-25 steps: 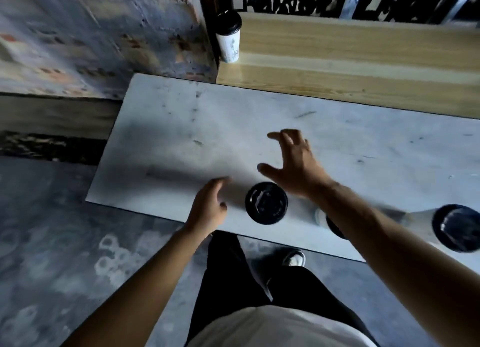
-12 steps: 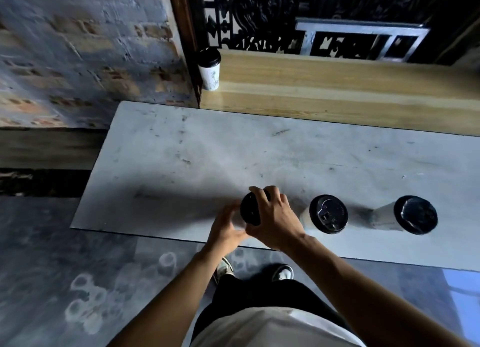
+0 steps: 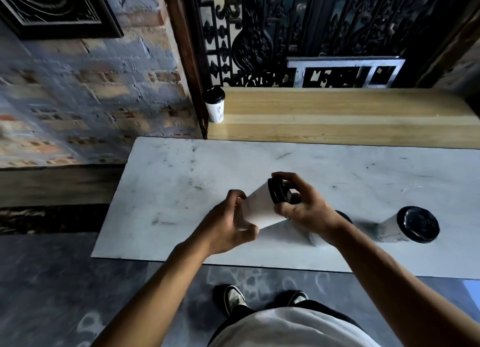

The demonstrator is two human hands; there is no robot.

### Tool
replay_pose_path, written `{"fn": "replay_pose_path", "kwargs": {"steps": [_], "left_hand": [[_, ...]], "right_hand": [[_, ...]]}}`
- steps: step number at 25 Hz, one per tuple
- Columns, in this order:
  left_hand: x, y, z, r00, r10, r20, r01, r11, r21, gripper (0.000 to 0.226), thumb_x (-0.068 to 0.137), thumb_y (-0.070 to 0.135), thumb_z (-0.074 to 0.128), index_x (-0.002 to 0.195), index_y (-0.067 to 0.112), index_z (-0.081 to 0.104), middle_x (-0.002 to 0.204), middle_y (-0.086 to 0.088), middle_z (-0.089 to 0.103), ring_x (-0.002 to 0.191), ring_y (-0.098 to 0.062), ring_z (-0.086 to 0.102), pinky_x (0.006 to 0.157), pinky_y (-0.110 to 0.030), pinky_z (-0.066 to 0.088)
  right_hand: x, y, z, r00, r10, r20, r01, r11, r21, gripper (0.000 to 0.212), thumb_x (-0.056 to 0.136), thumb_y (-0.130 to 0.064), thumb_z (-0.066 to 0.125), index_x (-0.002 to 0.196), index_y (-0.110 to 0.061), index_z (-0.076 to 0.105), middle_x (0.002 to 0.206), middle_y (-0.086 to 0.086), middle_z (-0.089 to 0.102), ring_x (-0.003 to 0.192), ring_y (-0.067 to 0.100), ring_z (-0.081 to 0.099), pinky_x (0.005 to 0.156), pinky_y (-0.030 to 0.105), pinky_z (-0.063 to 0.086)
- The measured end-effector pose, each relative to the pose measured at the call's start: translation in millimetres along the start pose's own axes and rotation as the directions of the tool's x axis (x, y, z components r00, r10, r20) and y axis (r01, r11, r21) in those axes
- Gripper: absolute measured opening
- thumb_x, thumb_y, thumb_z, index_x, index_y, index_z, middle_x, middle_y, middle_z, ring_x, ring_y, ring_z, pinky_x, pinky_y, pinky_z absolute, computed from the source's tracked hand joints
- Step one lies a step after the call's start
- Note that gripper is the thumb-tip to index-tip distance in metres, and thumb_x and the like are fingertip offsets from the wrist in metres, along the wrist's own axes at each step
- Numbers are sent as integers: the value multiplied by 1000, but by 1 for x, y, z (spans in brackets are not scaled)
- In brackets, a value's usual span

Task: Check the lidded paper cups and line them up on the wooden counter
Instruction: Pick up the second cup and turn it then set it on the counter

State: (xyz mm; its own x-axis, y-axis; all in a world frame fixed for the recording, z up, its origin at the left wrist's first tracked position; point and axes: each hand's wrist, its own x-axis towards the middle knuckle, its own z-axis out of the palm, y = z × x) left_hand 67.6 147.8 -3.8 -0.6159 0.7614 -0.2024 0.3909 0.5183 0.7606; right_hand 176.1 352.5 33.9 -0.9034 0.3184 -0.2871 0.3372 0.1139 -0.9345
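A white paper cup with a black lid is lifted off the marble table and tipped on its side, lid end toward the right. My left hand grips its base and my right hand wraps its fingers around the lid. A second lidded cup stands on the table, mostly hidden behind my right wrist. A third lidded cup stands further right. One more lidded cup stands at the left end of the wooden counter.
The white marble table lies between me and the counter. A brick wall stands at the left, with a dark wooden post at the counter's left end. A black ornate iron grille rises behind the counter. My feet are on a grey floor below.
Both hands closed on the nearest cup, lifted it from the table and tipped it sideways. The camera has tilted upward, showing more of the counter and grille.
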Motion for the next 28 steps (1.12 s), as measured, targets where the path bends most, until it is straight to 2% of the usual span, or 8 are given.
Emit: {"fn": "replay_pose_path", "kwargs": {"steps": [3,8,11,14,16,19,25,28], "left_hand": [[-4,24,-15,1000,-11,-29,14,993,118,84,61,63,77,131,45,35,115,14,70,94,-17,68,78,-34,58],[-3,46,-13,997,37,-69,-16,958,286,70,65,51,74,124,38,39,116,7,72,93,-26,70,71,-35,57],[4,60,-7,993,99,-70,-63,914,401,68,63,45,70,123,29,42,116,2,70,90,-34,69,67,-36,53],[13,74,0,992,124,-32,-88,845,528,71,63,43,72,124,21,43,116,-3,66,89,-35,69,65,-36,49],[18,82,6,991,132,-18,-99,821,563,73,64,44,74,124,18,42,115,-5,66,87,-36,69,63,-34,44],[25,91,10,990,137,-15,-104,816,569,73,63,45,75,121,17,41,112,-7,66,84,-37,70,61,-34,41],[34,99,16,989,142,-45,-94,834,544,76,64,49,75,122,15,41,112,-9,67,86,-37,70,63,-34,41],[37,102,20,992,90,-87,-36,872,489,75,64,48,77,123,19,42,115,-5,68,91,-36,71,66,-36,47]], "right_hand": [[-3,-14,-3,992,-93,90,84,992,97,65,73,-11,69,132,-35,59,117,1,61,88,15,62,71,34,51],[-9,-14,-6,981,-73,179,47,988,148,68,61,-31,64,127,-46,59,124,12,61,96,20,57,73,32,50],[-6,-9,-2,997,6,75,-34,926,376,45,70,-44,57,114,-42,69,130,19,61,106,29,56,83,45,44],[-3,0,1,994,56,-93,-22,944,328,47,88,-68,43,114,-42,72,126,10,70,114,34,65,93,55,55],[-3,3,-4,986,54,-159,0,947,320,49,94,-64,37,119,-40,72,125,3,74,118,32,66,100,58,54],[-2,3,-13,982,37,-186,23,950,313,45,97,-54,37,118,-37,73,122,0,76,117,30,67,99,53,55],[9,-12,-30,993,4,-119,30,959,283,40,94,-42,42,110,-27,75,111,1,76,96,16,67,77,32,52],[14,-12,-39,998,4,-59,12,962,272,41,94,-48,43,114,-31,74,120,7,74,104,16,68,85,32,52]]}}
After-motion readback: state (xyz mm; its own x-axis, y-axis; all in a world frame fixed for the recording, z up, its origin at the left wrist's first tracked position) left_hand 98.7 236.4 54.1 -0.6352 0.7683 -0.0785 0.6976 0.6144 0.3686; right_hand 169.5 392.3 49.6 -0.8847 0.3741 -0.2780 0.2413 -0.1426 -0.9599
